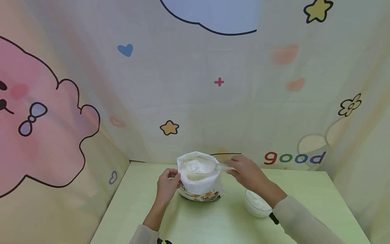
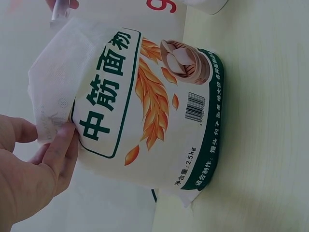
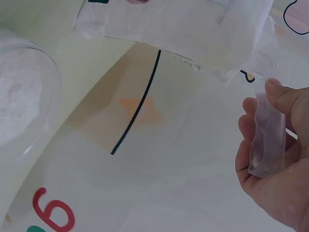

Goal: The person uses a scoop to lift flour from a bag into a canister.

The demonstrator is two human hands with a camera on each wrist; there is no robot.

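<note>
A white flour bag [image 1: 199, 188] stands open on the table, its top edge folded outward and flour [image 1: 195, 166] visible inside. My left hand [image 1: 167, 186] pinches the left side of its rim; in the left wrist view the thumb and fingers grip the paper of the bag [image 2: 159, 111]. My right hand [image 1: 248, 173] holds a translucent scoop by its handle [image 3: 267, 140], fingers curled round it. The scoop's bowl lies over the bag's mouth with white flour in it. Below my right forearm is a clear bowl [image 1: 256, 211] holding white flour.
The pale green table [image 1: 137, 203] meets a printed cloth backdrop [image 1: 195, 101] right behind the bag. Another cloth side [image 1: 100, 189] borders the table on the left. The clear bowl stands right of the bag, partly covered by my right arm.
</note>
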